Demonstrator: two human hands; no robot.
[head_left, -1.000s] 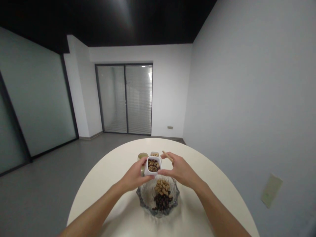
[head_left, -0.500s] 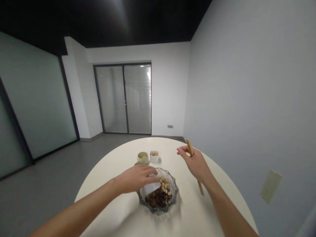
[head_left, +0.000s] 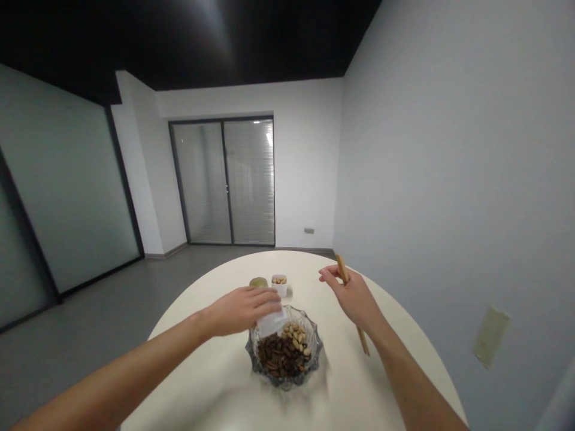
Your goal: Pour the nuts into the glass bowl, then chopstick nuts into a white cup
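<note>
White, smooth-sided cup (head_left: 271,321), tilted over the far left part of a glass bowl (head_left: 286,383) on the table (head_left: 359,395). Grasped from above by the left hand (head_left: 245,310), fingers draped across. Looks stiff and thin-walled, so probably light, perhaps a little slippery on the flat faces. Best taken by opposite outer sides, clear of the mouth, with modest pressure. Cannot see inside from this angle.

Bowl likely heavy, hard and breakable, with a scalloped rim; best lifted with both hands low on the walls. Holds dark brown pieces (head_left: 281,354) toward the front and pale nuts (head_left: 294,335) toward the far right, all probably dry, loose and quick to slide.

Wooden chopsticks (head_left: 342,269) clasped in the right hand (head_left: 354,296), well apart from the cup, lower ends slanting downward. Likely light, rigid and prone to rolling; best pinched around the middle.
</note>
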